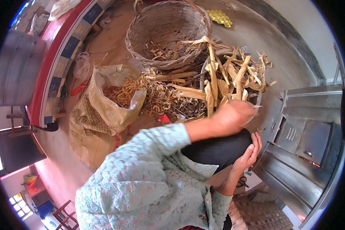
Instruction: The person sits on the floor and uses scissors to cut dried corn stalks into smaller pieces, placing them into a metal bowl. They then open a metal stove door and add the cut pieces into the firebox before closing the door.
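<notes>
Beside a metal stove (318,136), a person's blurred left hand (235,116) curls over heaped dry husks (239,76); whether it grips any cannot be told. The right hand (249,154), fingers extended, rests against the knee (228,148). Husks block the way to a wicker basket (138,38); an open sack (111,115) flanks scattered scraps (168,92).

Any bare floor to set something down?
Bare: floor between the husk heap and right-hand wall; floor left of the sack, below the red-edged platform in the picture. Crowded: between sack and husk heap, full of shreds, with the basket just beyond.
</notes>
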A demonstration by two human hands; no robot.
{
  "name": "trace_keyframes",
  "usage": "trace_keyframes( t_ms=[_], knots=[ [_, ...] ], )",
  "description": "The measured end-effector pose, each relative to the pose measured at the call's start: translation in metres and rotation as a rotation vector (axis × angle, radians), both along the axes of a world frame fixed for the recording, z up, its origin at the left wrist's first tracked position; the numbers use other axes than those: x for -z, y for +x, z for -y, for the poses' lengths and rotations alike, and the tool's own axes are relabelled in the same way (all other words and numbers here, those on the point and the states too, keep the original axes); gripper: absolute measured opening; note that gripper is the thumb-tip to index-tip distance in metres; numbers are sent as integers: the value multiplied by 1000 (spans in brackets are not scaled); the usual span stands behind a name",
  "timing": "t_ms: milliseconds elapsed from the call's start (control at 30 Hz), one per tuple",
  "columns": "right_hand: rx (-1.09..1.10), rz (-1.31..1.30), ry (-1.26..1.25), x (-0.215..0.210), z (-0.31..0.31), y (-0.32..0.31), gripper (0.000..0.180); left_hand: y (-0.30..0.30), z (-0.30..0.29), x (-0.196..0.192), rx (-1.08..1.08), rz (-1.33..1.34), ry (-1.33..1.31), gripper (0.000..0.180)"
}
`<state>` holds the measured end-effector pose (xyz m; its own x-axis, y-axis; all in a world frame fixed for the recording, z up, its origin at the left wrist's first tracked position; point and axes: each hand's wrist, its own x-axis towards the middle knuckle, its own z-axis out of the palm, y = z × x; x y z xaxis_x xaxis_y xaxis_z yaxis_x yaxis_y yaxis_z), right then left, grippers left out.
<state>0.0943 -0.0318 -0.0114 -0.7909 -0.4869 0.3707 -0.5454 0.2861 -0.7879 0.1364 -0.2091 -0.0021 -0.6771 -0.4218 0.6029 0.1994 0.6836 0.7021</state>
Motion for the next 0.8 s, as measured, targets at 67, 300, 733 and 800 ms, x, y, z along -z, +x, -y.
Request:
trace_keyframes(
  t_ms=[67, 300, 733, 800],
  knots=[
    [-36, -85, 83, -4, 3, 4, 33, 48, 37, 41, -139, 291, 41, 22],
    [-57, -74, 94, -4, 10, 6, 34, 224, 95, 158, -562, 1450, -295, 53],
    [-56, -75, 91, 2, 13, 6, 33, 327, 88, 252, -542, 2184, -418, 65],
    [-59, -74, 102, 0, 13, 7, 33, 339, 88, 265, -626, 2187, -415, 68]
  ],
)
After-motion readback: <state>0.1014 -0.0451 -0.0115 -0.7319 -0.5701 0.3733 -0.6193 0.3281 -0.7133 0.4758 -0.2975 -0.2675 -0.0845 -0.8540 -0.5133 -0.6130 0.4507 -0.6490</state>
